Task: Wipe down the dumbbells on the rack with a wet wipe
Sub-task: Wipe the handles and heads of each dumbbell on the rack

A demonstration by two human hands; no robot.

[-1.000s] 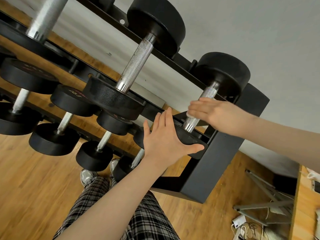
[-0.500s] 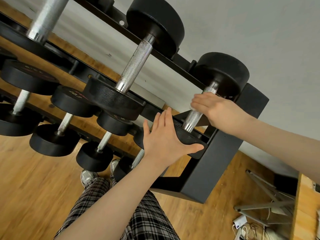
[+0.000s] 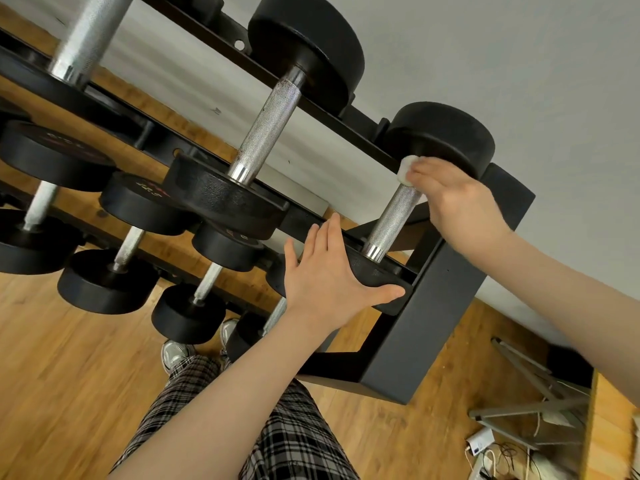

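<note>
Dumbbell on the top tier of a black steel rack, at its right end: two thick black round heads joined by a knurled metal handle, lying across the rack's rails. The right hand has its fingers curled round the far end of the handle, just under the far head, pinching a small white wet wipe against the metal. The left hand lies flat on the near head, fingers straight and together, thumb spread along the head's lower edge, seemingly steadying it. This weight looks heavy and rigid, so it likely stays put; the knurling should drag on the soft, thin, limp wipe, while the heads look smoother. Best hold for the wipe is probably wrapped round the handle. More dumbbells sit alongside and on the lower tiers.
</note>
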